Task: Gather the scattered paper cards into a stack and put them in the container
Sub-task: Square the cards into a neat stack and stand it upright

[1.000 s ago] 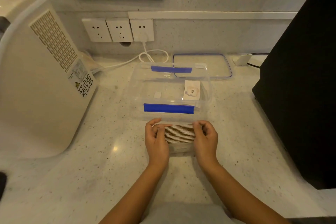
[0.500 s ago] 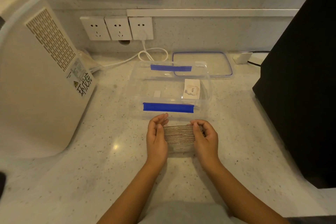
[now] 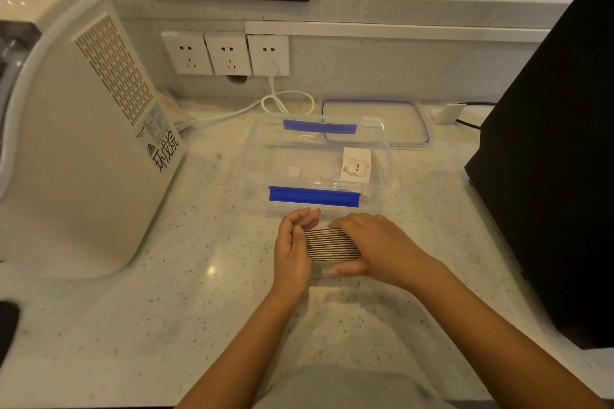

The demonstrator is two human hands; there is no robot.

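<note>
While the clear container (image 3: pixel 319 159) sits open mid-counter with one card (image 3: pixel 356 164) in its right end, the card stack (image 3: pixel 332 244) stands on edge just before its near wall. The right hand (image 3: pixel 375 246) clamps the stack; the left hand (image 3: pixel 294 246), fingers loosely curled, braces its end. Uneven pressure could fan the cards across the counter (image 3: pixel 166 309).

The right hand (image 3: pixel 375 244) is now laid across the far edge and right end of the stack of cards (image 3: pixel 332 244), no longer cupped at its end. The left hand (image 3: pixel 294 249) is opened, its fingers lifted off the stack.
</note>
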